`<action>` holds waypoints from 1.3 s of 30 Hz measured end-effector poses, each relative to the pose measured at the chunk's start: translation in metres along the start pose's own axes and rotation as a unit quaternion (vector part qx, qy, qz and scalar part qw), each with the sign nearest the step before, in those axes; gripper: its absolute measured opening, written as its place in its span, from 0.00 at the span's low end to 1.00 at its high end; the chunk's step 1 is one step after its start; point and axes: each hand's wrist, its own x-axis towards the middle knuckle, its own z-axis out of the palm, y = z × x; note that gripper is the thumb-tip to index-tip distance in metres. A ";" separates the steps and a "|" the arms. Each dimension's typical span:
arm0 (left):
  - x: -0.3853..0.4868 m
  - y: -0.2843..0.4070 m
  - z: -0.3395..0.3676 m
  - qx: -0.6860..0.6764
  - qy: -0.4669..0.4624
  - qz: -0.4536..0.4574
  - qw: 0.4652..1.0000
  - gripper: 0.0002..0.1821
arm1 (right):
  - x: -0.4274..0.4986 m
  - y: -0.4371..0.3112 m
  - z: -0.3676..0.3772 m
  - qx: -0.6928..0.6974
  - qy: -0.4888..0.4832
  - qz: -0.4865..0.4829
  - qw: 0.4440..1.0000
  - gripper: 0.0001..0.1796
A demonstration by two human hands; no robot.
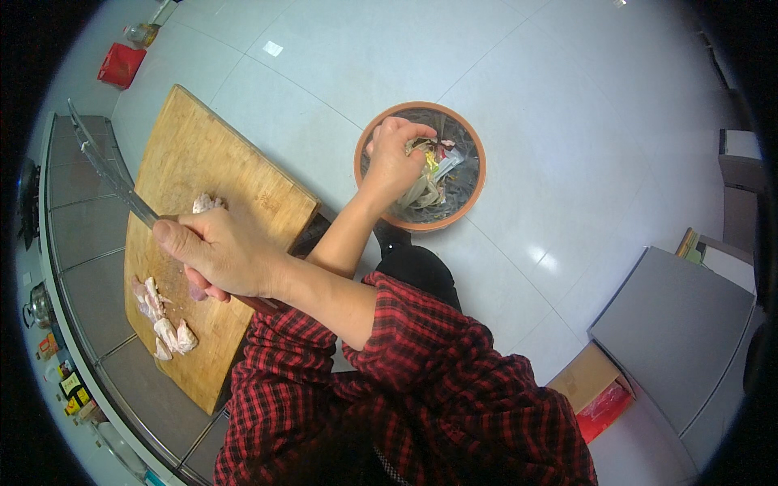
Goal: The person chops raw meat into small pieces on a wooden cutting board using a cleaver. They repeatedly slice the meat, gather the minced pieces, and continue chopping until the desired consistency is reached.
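Note:
My right hand [222, 255] grips a kitchen knife [115, 176] by its reddish-brown handle, blade pointing to the upper left and seen nearly edge-on. It is above a thick wooden cutting board [243, 176]. Pale raw meat pieces [176, 337], apparently poultry, lie at the board's lower left, with another lump [206, 202] beyond my hand and a pinkish piece [197, 293] partly hidden under it. My left forearm passes beneath the right one. My left hand [398, 155] is over a lined trash bin [480, 173], thumb and index finger apart, above wrappers and scraps [447, 164].
A tiled counter side [91, 225] runs down the left, with bottles [76, 392] and a metal pot [39, 307] on top. A red bag [121, 65] stands at the upper left. At the lower right are a grey cabinet-like surface [674, 328] and a cardboard box [583, 376].

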 end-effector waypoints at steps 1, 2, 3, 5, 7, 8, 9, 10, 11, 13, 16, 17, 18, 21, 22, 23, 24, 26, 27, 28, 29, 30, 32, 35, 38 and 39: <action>0.000 0.000 0.000 -0.001 -0.003 -0.001 1.000 0.15 | 0.000 0.000 0.000 -0.003 -0.001 0.000 1.000 0.31; 0.000 0.000 0.000 0.001 -0.010 -0.008 1.000 0.15 | 0.000 0.000 0.000 -0.006 0.000 0.011 1.000 0.31; 0.000 0.000 0.001 -0.008 -0.002 -0.005 1.000 0.14 | 0.000 0.000 0.000 -0.008 0.001 0.000 1.000 0.31; 0.000 -0.001 0.002 -0.021 0.008 -0.010 1.000 0.12 | 0.000 0.000 0.000 -0.012 0.006 0.001 1.000 0.31; -0.001 -0.003 0.003 -0.033 0.007 -0.020 0.999 0.10 | 0.000 0.001 0.000 -0.012 0.003 0.003 1.000 0.31; -0.001 -0.005 0.003 -0.047 0.011 -0.015 0.999 0.09 | 0.000 0.001 0.000 -0.010 0.003 0.016 1.000 0.30; -0.002 -0.007 0.004 -0.052 0.008 -0.019 0.998 0.09 | 0.000 0.001 0.000 -0.014 0.008 0.012 1.000 0.30; -0.003 -0.009 0.003 -0.064 0.009 -0.013 0.998 0.09 | 0.000 0.001 0.000 -0.016 0.013 0.021 1.000 0.30; -0.005 -0.011 0.002 -0.078 0.013 -0.007 0.997 0.09 | 0.001 0.001 0.000 -0.018 0.016 0.030 0.999 0.30; -0.018 -0.013 0.000 -0.071 -0.004 0.007 0.997 0.10 | 0.002 0.001 0.000 -0.016 0.019 0.026 0.999 0.31; -0.058 -0.011 -0.006 -0.112 -0.023 -0.042 0.993 0.10 | 0.003 -0.002 -0.001 -0.047 0.019 0.038 0.998 0.30; -0.073 -0.010 -0.010 -0.127 -0.016 -0.043 0.991 0.10 | 0.003 -0.002 -0.001 -0.068 0.025 0.063 0.995 0.30; -0.088 -0.010 -0.016 -0.128 -0.052 -0.087 0.987 0.10 | 0.002 -0.002 -0.002 -0.060 0.017 0.064 0.996 0.29; -0.136 -0.009 -0.045 -0.155 -0.164 -0.140 0.964 0.14 | -0.002 0.000 0.000 -0.074 0.016 0.047 0.996 0.28; -0.165 -0.002 -0.058 -0.314 -0.136 -0.162 0.926 0.14 | -0.002 0.001 0.001 -0.096 0.022 0.059 0.993 0.27; -0.180 0.001 -0.072 -0.235 -0.139 -0.108 0.956 0.14 | -0.003 0.003 0.003 -0.108 0.017 0.050 0.993 0.27; -0.196 0.003 -0.087 -0.144 -0.151 -0.085 0.974 0.15 | -0.005 0.004 0.006 -0.117 0.009 0.030 0.993 0.26; -0.243 0.010 -0.138 -0.086 -0.189 -0.216 0.954 0.15 | -0.007 0.006 0.012 -0.257 0.038 -0.009 0.966 0.24; -0.264 0.015 -0.162 -0.041 -0.131 -0.195 0.971 0.14 | -0.012 0.007 0.016 -0.333 0.065 -0.043 0.940 0.23; -0.284 0.019 -0.186 -0.076 -0.066 -0.268 0.958 0.15 | -0.016 0.009 0.020 -0.388 0.048 -0.092 0.916 0.22; -0.302 0.023 -0.205 -0.081 0.037 -0.293 0.952 0.15 | -0.023 0.011 0.025 -0.449 0.040 -0.130 0.883 0.22; -0.312 0.024 -0.224 -0.128 0.128 -0.306 0.935 0.16 | -0.029 0.014 0.031 -0.506 0.032 -0.169 0.845 0.23; -0.334 0.031 -0.251 -0.251 0.303 -0.252 0.884 0.27 | -0.045 0.024 0.047 -0.621 -0.013 -0.171 0.765 0.24; -0.359 0.051 -0.272 -0.381 0.366 -0.121 0.841 0.46 | -0.073 0.044 0.079 -0.693 -0.081 -0.190 0.691 0.27; -0.378 0.070 -0.275 -0.478 0.374 -0.106 0.788 0.44 | -0.105 0.058 0.111 -0.740 -0.147 -0.189 0.628 0.29; -0.384 0.075 -0.272 -0.510 0.376 -0.087 0.769 0.43 | -0.114 0.061 0.119 -0.747 -0.170 -0.201 0.611 0.30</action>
